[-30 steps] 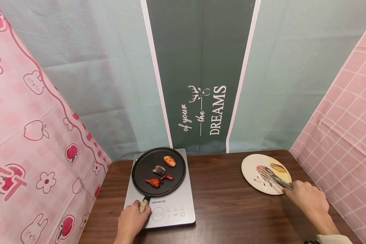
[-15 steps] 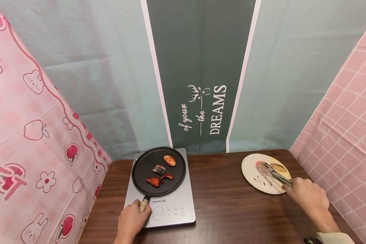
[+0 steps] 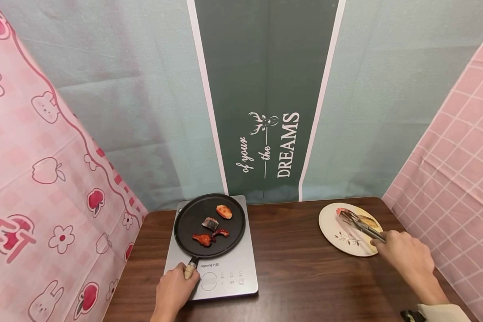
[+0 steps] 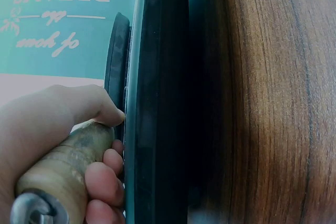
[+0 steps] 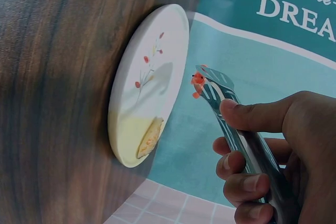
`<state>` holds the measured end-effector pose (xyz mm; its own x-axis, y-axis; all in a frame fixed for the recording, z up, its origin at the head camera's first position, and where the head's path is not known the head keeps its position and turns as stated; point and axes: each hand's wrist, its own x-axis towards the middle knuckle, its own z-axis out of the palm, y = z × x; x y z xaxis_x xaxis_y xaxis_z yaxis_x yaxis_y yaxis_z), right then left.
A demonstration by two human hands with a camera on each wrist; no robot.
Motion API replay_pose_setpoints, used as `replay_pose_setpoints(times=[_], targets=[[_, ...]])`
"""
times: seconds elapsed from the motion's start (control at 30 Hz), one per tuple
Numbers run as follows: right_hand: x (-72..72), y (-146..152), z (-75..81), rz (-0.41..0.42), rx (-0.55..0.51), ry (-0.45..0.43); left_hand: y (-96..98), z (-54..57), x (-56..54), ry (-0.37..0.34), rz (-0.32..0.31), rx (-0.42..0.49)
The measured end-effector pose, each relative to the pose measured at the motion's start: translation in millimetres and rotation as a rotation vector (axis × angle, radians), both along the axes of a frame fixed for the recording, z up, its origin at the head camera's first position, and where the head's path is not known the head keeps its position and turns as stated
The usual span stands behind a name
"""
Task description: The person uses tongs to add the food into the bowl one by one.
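Observation:
My left hand (image 3: 174, 290) grips the wooden handle (image 4: 58, 169) of a round black frying pan (image 3: 189, 219) on an induction cooktop (image 3: 225, 290). In the pan lie a drumstick (image 3: 201, 240), a curled tentacle (image 3: 221, 233), a dark-skinned fish piece (image 3: 210, 223) and an orange oval piece (image 3: 224, 212). At the right, my right hand (image 3: 406, 259) holds metal tongs (image 5: 247, 135), thumb on one arm and fingers round the other. Between the tong tips is a small red-orange food piece (image 5: 198, 82), raised off the plate (image 5: 123, 93); its far side is hidden.
A flat yellowish oval food piece (image 5: 150, 138) lies on the plate near its rim. The wooden table (image 3: 290, 259) stretches between cooktop and plate. Printed cloths hang close behind the table (image 3: 265, 134) and at both sides, pink on the left (image 3: 64, 201).
The tongs have closed on the red-orange piece and risen from the plate, their tips now higher in the head view. My left hand and the pan stay put.

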<state>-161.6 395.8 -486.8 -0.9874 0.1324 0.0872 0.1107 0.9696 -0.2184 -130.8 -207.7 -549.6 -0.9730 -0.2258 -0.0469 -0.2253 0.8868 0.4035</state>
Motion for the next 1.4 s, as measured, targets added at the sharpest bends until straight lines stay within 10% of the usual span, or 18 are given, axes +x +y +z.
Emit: replay_pose_setpoints(times=[1.4], targets=[[-7.3, -37, 19.5, 0.017, -0.008, 0.075, 2.3, 1.0, 0.3, -0.026, 0.015, -0.002]])
